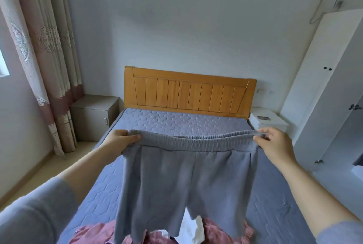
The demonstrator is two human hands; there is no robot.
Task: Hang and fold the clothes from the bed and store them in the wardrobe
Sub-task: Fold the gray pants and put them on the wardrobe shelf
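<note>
Left hand point(119, 138): thumb and fingers pinch one end of the elastic waistband. Right hand point(275, 145): pinches the other end. Grey shorts point(176, 180): held spread above the bed point(176, 123), legs hanging. Pink garment point(92, 232), white garment point(191, 228): heaped on the bed's near end, beneath the hems. White wardrobe point(324, 86): right of the bed.

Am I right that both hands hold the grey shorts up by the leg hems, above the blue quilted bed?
Not quite: the head view shows the left hand and right hand gripping the grey shorts by the elastic waistband, not the leg hems, above the blue quilted bed.
</note>
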